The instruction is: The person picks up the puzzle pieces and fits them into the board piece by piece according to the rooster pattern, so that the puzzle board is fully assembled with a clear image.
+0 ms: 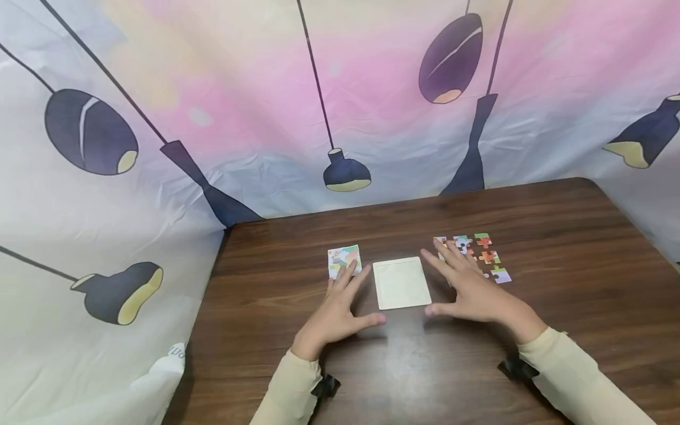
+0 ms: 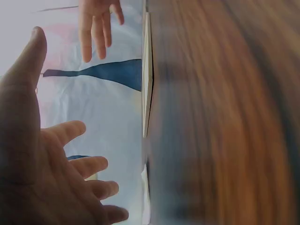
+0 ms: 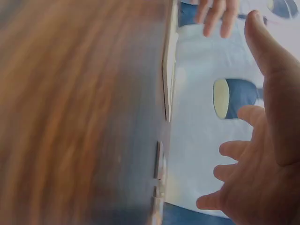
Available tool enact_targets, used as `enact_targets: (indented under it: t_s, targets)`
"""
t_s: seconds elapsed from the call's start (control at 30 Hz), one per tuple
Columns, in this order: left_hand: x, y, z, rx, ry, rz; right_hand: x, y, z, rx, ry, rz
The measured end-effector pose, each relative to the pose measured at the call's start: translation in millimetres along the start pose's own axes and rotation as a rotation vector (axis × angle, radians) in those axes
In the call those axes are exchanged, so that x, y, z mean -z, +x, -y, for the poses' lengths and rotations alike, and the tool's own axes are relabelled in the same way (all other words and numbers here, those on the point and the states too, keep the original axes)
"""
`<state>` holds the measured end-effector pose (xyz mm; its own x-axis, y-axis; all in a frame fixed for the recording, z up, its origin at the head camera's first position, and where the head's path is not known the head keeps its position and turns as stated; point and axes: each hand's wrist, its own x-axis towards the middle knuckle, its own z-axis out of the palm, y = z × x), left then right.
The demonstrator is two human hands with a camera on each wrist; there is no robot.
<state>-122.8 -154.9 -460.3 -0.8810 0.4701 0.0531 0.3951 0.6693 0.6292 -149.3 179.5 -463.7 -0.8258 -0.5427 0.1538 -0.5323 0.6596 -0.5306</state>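
Observation:
A cream square puzzle tray (image 1: 402, 283) with a raised rim lies flat on the table between both hands. My left hand (image 1: 340, 310) hovers at its left with fingers spread, holding nothing; its fingertips overlap a small printed picture card (image 1: 340, 257) in the head view. To the tray's right, my right hand (image 1: 473, 289) is also spread and holds nothing. Several loose jigsaw pieces (image 1: 490, 257) lie beyond and beside the right hand, partly hidden by its fingers. Both wrist views show the hands raised above the tabletop, near the tray's edge (image 2: 147, 75).
The dark wood table (image 1: 574, 248) reaches back to a printed cloth backdrop (image 1: 255, 88) with hanging-lamp pictures. Cloth also hangs along the table's left side. Black straps (image 1: 326, 386) show at the cream sleeves (image 1: 579, 372).

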Motion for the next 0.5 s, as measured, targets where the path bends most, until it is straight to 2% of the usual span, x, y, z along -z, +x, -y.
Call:
enact_targets:
  t_s: [0.13, 0.27, 0.4, 0.5]
  targets:
    - [-5.2, 9.1, 1.5, -0.025, -0.148, -0.018, 3.3, 8.5, -12.5, -0.027, 0.075, -0.05]
    - [-11.6, 13.3, 3.3, -0.032, -0.26, -0.09, 5.6, 19.3, -24.2, -0.073, 0.131, -0.083]
    - [-18.5, 17.2, 5.7, -0.009, -0.338, -0.16, 9.9, 29.2, -35.0, -0.131, 0.168, -0.102]
    - [-23.5, 21.0, 7.7, 0.016, -0.36, -0.179, 14.5, 36.6, -43.9, -0.161, 0.187, -0.109]
